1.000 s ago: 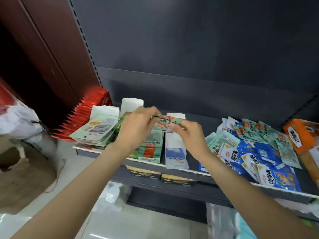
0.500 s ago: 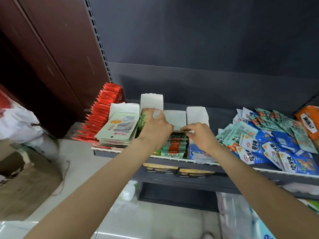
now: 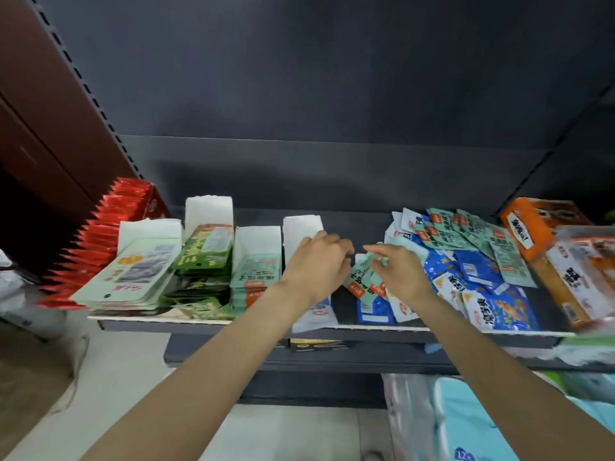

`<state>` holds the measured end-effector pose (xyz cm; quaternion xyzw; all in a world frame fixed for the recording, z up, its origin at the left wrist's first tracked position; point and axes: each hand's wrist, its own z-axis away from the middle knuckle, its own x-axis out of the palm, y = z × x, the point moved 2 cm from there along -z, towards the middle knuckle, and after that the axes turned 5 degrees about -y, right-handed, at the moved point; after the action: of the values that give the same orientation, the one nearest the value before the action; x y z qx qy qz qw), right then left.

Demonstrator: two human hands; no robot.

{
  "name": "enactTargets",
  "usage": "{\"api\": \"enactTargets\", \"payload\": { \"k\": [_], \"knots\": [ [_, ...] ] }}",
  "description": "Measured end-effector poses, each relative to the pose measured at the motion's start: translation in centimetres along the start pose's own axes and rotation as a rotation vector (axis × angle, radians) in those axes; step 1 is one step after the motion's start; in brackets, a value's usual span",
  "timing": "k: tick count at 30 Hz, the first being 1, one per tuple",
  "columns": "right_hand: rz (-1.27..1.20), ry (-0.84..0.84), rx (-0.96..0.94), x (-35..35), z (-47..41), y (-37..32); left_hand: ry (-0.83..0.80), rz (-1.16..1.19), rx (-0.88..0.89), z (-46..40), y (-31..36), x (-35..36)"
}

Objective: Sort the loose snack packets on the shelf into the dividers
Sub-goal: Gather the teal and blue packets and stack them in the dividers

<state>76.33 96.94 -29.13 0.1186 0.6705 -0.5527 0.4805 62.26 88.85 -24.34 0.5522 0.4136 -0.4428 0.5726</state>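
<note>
A dark grey shelf [image 3: 346, 328] carrying sorted and loose snack packets.

From the left: a row of red packets [image 3: 109, 227], white dividers [image 3: 208, 209] holding pale green packets [image 3: 133, 274], dark green packets [image 3: 203, 251] and mint packets [image 3: 254, 276], then a loose heap of mint and blue packets [image 3: 472, 261], and orange boxes [image 3: 532, 227] at the right end.

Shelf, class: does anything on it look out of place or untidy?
Yes. The right half holds a loose heap of mint-green packets and blue packets, overlapping at all angles, while the white dividers on the left hold neat stacks. The right hand is picking among the mint ones.
</note>
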Motion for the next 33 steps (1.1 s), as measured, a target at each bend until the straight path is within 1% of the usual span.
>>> {"api": "enactTargets", "payload": {
  "k": [2,3,5,8,10,11,14,16,18,19,21,24,27,29,31,33],
  "knots": [
    [0.073,-0.028,0.095,-1.3,-0.1,3.6,-0.004,0.055,-0.009,-2.4,2.9,1.9],
    [0.081,-0.053,0.134,-1.8,-0.2,5.1,-0.031,0.07,-0.033,-3.7,4.1,2.9],
    [0.09,-0.131,0.17,-2.3,-0.7,7.8,-0.139,0.081,-0.113,-6.1,5.6,5.3],
    [0.139,-0.314,0.175,-1.8,-1.8,10.6,-0.344,0.022,-0.25,-8.7,6.1,8.9],
    [0.194,-0.416,0.159,-1.4,-2.3,11.6,-0.406,0.033,-0.339,-9.5,5.8,10.7],
    [0.217,-0.436,0.146,-1.3,-2.4,11.9,-0.393,0.075,-0.394,-9.8,5.6,11.3],
    [0.239,-0.441,0.116,-1.0,-2.6,12.3,-0.275,0.221,-0.599,-10.3,5.0,11.7],
    [0.236,-0.441,0.107,-0.9,-2.7,12.5,-0.242,0.222,-0.728,-10.5,4.9,11.6],
    [0.219,-0.44,0.108,-0.8,-2.7,12.6,-0.275,0.164,-0.834,-10.4,4.9,11.4],
    [0.213,-0.439,0.109,-0.8,-2.6,12.6,-0.297,0.158,-0.852,-10.3,4.8,11.4],
    [0.217,-0.432,0.106,-0.7,-2.5,12.5,-0.304,0.196,-0.821,-10.2,4.5,11.4],
    [0.21,-0.432,0.117,-0.6,-2.4,12.3,-0.212,0.257,-0.786,-9.6,3.9,10.1],
    [0.178,-0.431,0.123,-1.0,-2.1,11.6,-0.17,0.327,-0.752,-8.9,4.0,8.4],
    [0.155,-0.399,0.044,-1.4,-1.5,10.3,-0.11,0.372,-0.701,-8.2,4.0,6.7],
    [0.136,-0.343,-0.075,-2.0,-0.8,8.5,-0.019,0.418,-0.64,-7.3,3.6,4.8],
    [0.103,-0.29,-0.172,-2.4,0.0,6.3,0.062,0.583,-0.626,-6.3,2.9,2.8]
  ]
}}
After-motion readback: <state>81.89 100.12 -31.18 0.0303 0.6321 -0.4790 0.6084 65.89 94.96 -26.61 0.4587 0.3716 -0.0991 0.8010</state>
